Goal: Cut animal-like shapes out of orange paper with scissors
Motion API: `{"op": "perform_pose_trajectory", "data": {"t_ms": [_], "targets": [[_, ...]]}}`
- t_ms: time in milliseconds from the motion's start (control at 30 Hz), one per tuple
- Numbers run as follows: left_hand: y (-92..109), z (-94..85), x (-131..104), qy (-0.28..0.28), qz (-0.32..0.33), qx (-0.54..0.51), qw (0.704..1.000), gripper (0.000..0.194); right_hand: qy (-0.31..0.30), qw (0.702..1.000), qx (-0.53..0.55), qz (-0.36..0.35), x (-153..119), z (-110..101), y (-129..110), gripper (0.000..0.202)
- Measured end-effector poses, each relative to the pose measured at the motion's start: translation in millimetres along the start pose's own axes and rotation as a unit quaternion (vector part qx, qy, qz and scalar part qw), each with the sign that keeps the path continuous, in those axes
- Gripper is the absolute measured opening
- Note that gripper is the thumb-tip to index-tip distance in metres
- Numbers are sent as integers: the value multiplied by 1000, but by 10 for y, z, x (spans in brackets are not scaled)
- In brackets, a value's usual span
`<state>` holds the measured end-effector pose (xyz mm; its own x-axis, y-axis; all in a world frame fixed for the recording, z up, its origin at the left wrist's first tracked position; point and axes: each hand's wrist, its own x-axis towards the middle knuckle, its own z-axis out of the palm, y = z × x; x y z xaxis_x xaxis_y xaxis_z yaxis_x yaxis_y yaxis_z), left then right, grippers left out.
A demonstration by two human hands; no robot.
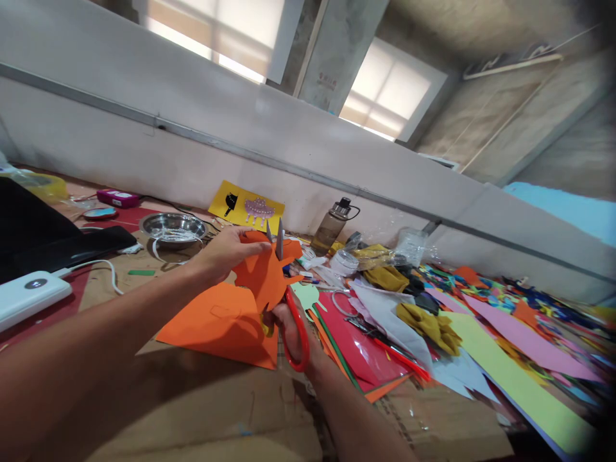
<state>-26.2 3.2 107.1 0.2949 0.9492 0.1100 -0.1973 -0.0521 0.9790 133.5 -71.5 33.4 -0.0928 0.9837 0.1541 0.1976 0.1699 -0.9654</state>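
Note:
My left hand pinches the upper left edge of an orange paper cutout with an uneven outline. In my right hand is a pair of scissors with red handles. Their blades point up and stand apart, with the orange cutout around them; its far side hides part of the metal. Beneath both hands a larger orange sheet lies on the cardboard, with a faint outline drawn on it. A pale green paper cutout lies just right of the scissors.
At the left are a steel bowl, a white power bank and a purple box. A yellow card leans on the wall near a bottle. Red sheets, another pair of scissors and paper scraps crowd the right.

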Motion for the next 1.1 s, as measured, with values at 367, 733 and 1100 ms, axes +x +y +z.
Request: {"op": "perform_pose_trajectory", "data": {"t_ms": [367,733,1100], "targets": [[-14,-30,5,5,35,32,999,12,-15,998,-59,-30,-9,-51,73,17],[3,-28,-28,8,58,86,995,18,12,996,-80,-43,-24,-44,-47,11],[-2,20,-30,-1,29,43,999,12,3,1000,21,-20,7,1,84,13]]}}
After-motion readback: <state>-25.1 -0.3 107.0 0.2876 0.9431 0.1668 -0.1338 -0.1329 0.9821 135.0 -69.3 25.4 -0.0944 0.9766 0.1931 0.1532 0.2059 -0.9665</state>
